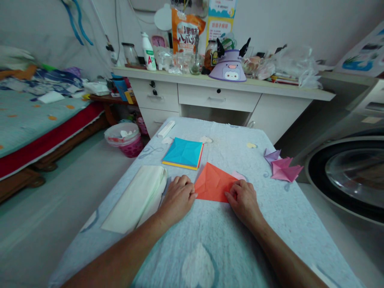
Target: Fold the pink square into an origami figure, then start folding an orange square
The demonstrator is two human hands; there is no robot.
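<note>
An orange sheet of paper, folded into a triangle, lies flat on the light-blue cloth-covered table. My left hand presses its left corner with curled fingers. My right hand pinches down on its right corner. Behind the orange paper sits a stack of coloured square papers with a blue sheet on top.
A folded white cloth lies to the left of my hands. Folded pink and purple paper figures rest at the right edge. A white stick-like object lies at the far left. A cluttered desk, a bed and a pink bin stand beyond.
</note>
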